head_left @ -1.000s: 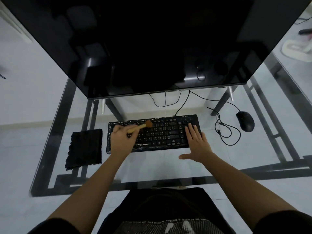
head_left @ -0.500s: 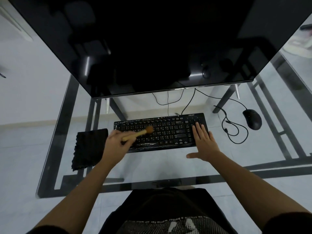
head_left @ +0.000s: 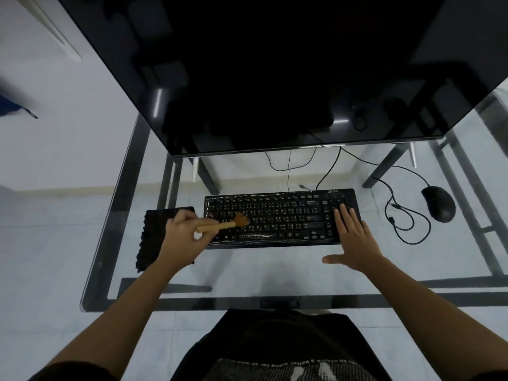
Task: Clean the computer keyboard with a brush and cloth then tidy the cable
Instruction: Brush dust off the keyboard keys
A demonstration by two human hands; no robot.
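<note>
The left hand [head_left: 181, 235] gripped the brush [head_left: 220, 225] over the keyboard [head_left: 280, 218], the right hand [head_left: 353, 237] lay flat, fingers straight; a hard sweep risked shoving dust between keys.

Black top [head_left: 275, 334] — grey-white speckled print [head_left: 275, 367] across front; short black sleeves [head_left: 74, 371], forearms [head_left: 132, 303] bare.

A glass table [head_left: 275, 273] with a dark frame carries everything. A black keyboard [head_left: 280, 218] lies flat near its middle, with a black cloth [head_left: 154, 240] just beside its left end. A black mouse [head_left: 439, 206] sits well to the right, and a looped cord [head_left: 411, 243] lies between the two. A thin cable [head_left: 328, 171] runs from the keyboard's far edge under the large dark monitor [head_left: 275, 78] at the back.
</note>
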